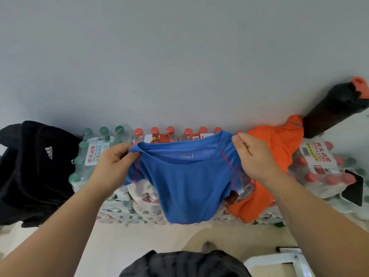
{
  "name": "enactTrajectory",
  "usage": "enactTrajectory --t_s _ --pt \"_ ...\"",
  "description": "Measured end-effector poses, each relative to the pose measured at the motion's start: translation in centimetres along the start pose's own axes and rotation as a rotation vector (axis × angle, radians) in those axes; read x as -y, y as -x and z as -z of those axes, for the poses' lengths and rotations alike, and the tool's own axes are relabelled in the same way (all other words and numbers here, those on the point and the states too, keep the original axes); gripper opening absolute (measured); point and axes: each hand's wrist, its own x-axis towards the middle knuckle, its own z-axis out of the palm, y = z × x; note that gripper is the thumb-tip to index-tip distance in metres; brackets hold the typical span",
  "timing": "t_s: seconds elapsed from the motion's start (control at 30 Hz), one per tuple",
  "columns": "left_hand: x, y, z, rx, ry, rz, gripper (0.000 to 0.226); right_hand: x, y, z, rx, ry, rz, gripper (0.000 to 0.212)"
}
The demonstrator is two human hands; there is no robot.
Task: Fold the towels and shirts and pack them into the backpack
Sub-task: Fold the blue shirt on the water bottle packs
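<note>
Behind the bottle stack [143,196]: plain grey wall [179,56], filling the whole upper part of the view.

Below and in front of the stack: pale floor [139,240].

Stack make-up: shrink-wrapped packs of water bottles in layers against the wall, green caps at the left end, red caps from the middle to the right end.

On the stack's left end: black backpack [34,166], white three-stripe logo showing, slumped over the green-capped packs and hanging past the stack's front edge.

Over the stack's middle: blue shirt [187,188], unfolded, held up by both shoulders. Neck opening toward the wall, body hanging down across the stack's front, red seam lines at both sleeves.

On the stack's right half, just beside the blue shirt and partly behind it: orange shirt [273,148], loose and unfolded, one part draped over the front edge.

At the stack's right end, leaning toward the wall: dark bottle [335,110] with an orange cap, tilted, base touching the orange shirt.

Over the stack's left-middle: left hand [113,164], thumb and curled fingers pinching the blue shirt's left shoulder at the collar.

Over the stack's right-middle: right hand [253,156], thumb on top, fingers curled under, gripping the right shoulder at the collar.

On the red-capped packs at the far right end: phone [353,188], dark, lying flat.
</note>
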Motion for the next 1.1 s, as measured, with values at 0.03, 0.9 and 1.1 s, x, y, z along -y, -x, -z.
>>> enactTrajectory --t_s 0.03,0.9,1.1 --pt "0.4 0.0 1.0 0.035 0.030 0.000 0.020 0.8 0.3 -0.1 -0.006 0.012 0.006 0.035" --pt "2.4 -4.2 12.1 0.506 -0.796 -0.210 0.042 7.5 0.2 -0.8 0.685 0.196 -0.343 0.017" --pt "2.7 -7.9 10.4 0.614 -0.579 0.113 0.055 4.1 -4.2 -1.4 0.768 0.281 -0.339 0.010"
